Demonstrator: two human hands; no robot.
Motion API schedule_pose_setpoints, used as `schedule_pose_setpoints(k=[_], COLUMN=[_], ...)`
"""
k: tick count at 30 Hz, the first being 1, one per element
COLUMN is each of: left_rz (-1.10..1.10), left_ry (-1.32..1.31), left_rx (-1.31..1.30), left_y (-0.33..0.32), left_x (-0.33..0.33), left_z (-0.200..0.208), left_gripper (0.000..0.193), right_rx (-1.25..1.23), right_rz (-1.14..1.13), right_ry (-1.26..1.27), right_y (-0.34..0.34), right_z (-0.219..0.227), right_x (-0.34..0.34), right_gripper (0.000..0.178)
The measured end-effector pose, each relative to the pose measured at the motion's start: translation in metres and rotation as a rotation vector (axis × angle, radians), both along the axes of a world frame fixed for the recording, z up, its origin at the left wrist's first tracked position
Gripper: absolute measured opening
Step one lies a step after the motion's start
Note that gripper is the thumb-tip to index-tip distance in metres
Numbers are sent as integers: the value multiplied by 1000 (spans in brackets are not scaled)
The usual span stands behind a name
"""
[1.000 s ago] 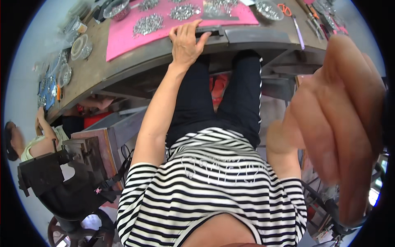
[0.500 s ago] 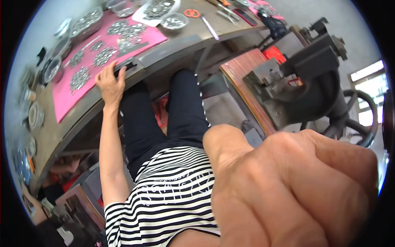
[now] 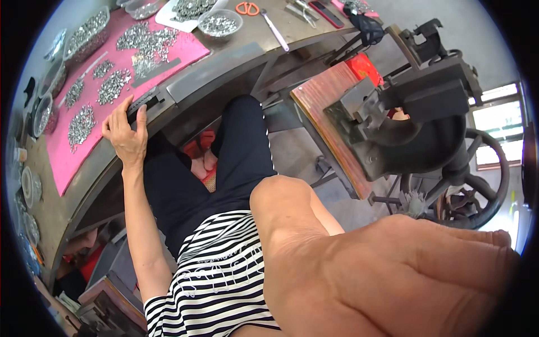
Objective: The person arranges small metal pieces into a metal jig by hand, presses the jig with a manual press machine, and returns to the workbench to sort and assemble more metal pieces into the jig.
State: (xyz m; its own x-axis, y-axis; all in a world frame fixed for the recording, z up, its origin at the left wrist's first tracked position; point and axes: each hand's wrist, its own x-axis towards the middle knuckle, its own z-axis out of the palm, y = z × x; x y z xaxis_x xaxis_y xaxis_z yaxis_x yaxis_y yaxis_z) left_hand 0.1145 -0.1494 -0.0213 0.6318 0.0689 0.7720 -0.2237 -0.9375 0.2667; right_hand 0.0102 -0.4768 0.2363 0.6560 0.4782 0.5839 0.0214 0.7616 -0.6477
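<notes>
My left hand (image 3: pixel 127 135) rests at the near edge of the workbench (image 3: pixel 224 70). Its fingers are stretched out and the thumb stands apart. A slim black tool (image 3: pixel 150 100), which looks like a caliper, lies between the thumb and forefinger and is partly covered by the hand. Beyond it, a pink mat (image 3: pixel 63 168) carries several piles of small shiny metal pieces (image 3: pixel 115 85). My right hand (image 3: pixel 393 275) is raised very close to the view at the lower right. Its back shows, while most fingertips are lost in the dark rim, so what it touches is hidden.
Tubs of metal pieces (image 3: pixel 219 25), orange-handled scissors (image 3: pixel 247 8) and a purple-handled tool (image 3: pixel 275 32) lie along the bench. On my right stands a dark machine (image 3: pixel 418 135) with a handwheel (image 3: pixel 502 168) beside a wooden-topped stand (image 3: pixel 314 92). Another person's arm (image 3: pixel 59 306) shows at lower left.
The whole view has shifted, so the bench sits further left and higher. My right hand has moved lower and its curled fingers have straightened. My left hand stays by the black tool.
</notes>
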Motion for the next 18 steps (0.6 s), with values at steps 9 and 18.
schedule_pose_setpoints(k=[9, 18], left_rz=[8, 0], left_ry=[18, 9], left_rx=[-13, -9], left_y=[4, 2], left_x=[-5, -4], left_z=[3, 3], left_gripper=[35, 32], right_rx=[-17, -4], right_rz=[-9, -128], right_ry=[56, 92], right_y=[-1, -12], right_z=[-23, -38], right_x=[37, 51], right_gripper=[12, 12])
